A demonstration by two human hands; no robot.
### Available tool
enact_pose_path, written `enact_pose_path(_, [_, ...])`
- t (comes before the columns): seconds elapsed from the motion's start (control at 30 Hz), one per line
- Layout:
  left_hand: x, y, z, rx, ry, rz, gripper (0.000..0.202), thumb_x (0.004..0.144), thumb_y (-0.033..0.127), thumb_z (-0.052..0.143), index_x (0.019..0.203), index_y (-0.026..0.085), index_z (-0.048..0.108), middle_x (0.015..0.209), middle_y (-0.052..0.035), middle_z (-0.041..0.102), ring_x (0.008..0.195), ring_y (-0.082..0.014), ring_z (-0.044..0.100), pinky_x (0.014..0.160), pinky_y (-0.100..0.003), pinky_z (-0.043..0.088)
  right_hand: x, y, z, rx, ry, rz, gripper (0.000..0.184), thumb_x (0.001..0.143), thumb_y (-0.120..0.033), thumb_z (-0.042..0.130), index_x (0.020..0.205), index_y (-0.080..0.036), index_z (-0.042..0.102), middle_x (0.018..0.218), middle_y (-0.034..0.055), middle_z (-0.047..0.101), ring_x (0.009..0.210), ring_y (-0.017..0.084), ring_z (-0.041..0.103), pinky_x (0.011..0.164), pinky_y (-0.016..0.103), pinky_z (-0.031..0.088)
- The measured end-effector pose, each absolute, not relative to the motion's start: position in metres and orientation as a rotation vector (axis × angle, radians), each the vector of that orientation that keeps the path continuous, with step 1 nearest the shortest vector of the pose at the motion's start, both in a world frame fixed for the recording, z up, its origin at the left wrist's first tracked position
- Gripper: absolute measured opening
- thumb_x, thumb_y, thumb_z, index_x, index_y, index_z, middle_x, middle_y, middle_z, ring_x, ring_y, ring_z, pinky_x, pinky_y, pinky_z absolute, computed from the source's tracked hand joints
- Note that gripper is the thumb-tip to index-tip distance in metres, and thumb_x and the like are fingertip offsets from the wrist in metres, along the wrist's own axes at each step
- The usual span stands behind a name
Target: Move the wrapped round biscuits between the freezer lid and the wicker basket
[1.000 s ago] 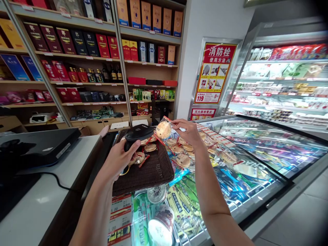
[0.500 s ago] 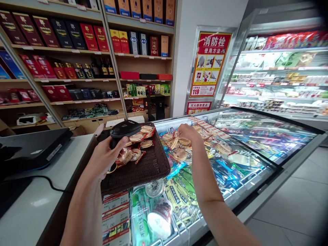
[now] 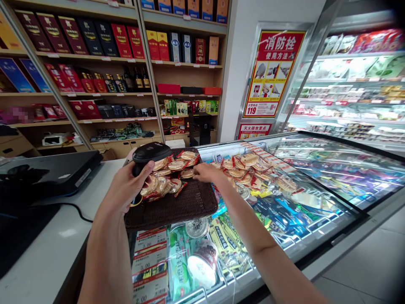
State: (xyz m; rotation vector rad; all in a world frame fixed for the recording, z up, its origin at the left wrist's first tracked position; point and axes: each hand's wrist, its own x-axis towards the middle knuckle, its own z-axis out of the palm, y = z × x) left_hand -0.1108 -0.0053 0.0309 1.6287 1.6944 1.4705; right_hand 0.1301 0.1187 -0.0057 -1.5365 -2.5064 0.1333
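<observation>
My left hand [image 3: 128,181] is closed around the handle of a black barcode scanner [image 3: 151,153], over the left side of a dark brown woven basket [image 3: 190,207]. Whether it also grips the basket is hidden. Individually wrapped round crackers [image 3: 161,185] lie in the basket's back and left part. At its back right, the fingers of my right hand [image 3: 207,172] are pinched at a wrapped cracker [image 3: 187,173]. More wrapped crackers [image 3: 248,160] are heaped on the freezer's glass lid, just right of the basket.
The glass-topped freezer [image 3: 332,242] holds ice cream packs and a tub [image 3: 202,264]. Price labels [image 3: 150,261] lie at its near left. A white counter [image 3: 63,236] with a black device [image 3: 72,169] stands left. Shelves of boxed goods [image 3: 104,38] stand behind.
My right hand has moved left from the cracker heap on the glass into the basket. More crackers show in the basket. The view has turned slightly left; my left hand keeps its grip.
</observation>
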Motion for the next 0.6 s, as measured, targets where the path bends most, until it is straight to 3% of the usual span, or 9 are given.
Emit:
enact_pose_path(0.2, [-0.092,-0.021,0.045,1.673,1.672,1.47,0.042,0.075,0.061,0.064,0.07,0.02,0.058,0.057,0.0009,0.056,0.053,-0.0143,0.056,0.042,-0.021,0.037,0.091,0.136,-0.05,-1.134,-2.718,0.401,0.034,0.091,-0.03,0.068,0.121,-0.013,0.062,0.122,0.015,0.068,0.113,0.026,0.064,0.093,0.032,0.048])
enact_pose_path(0.37, [-0.092,-0.019,0.042,1.703,1.694,1.434,0.041,0.075,0.061,0.062,0.071,0.02,0.059,0.053,0.0012,0.056,0.05,-0.0138,0.053,0.041,-0.021,0.032,0.096,0.145,-0.055,-1.083,-2.695,0.644,0.019,0.095,-0.027,0.063,0.109,-0.017,0.071,0.118,0.0092,0.072,0.11,0.024,0.066,0.093,0.032,0.048])
enact_pose_path(0.5, [-0.096,-0.015,0.037,1.706,1.681,1.421,0.046,0.075,0.065,0.062,0.075,0.019,0.06,0.056,0.0005,0.059,0.052,-0.0138,0.054,0.043,-0.022,0.032,0.093,0.146,-0.055,-1.098,-2.537,0.887,0.024,0.1,-0.03,0.054,0.104,-0.015,0.073,0.111,0.0073,0.074,0.104,0.021,0.067,0.09,0.03,0.049])
enact_pose_path(0.6, [-0.097,-0.013,0.035,1.71,1.666,1.419,0.048,0.076,0.067,0.061,0.075,0.019,0.06,0.057,0.0004,0.06,0.053,-0.0148,0.055,0.045,-0.022,0.034,0.091,0.147,-0.059,-1.078,-2.488,0.95,0.023,0.099,-0.03,0.056,0.101,-0.016,0.074,0.108,0.0052,0.075,0.103,0.02,0.066,0.089,0.029,0.048])
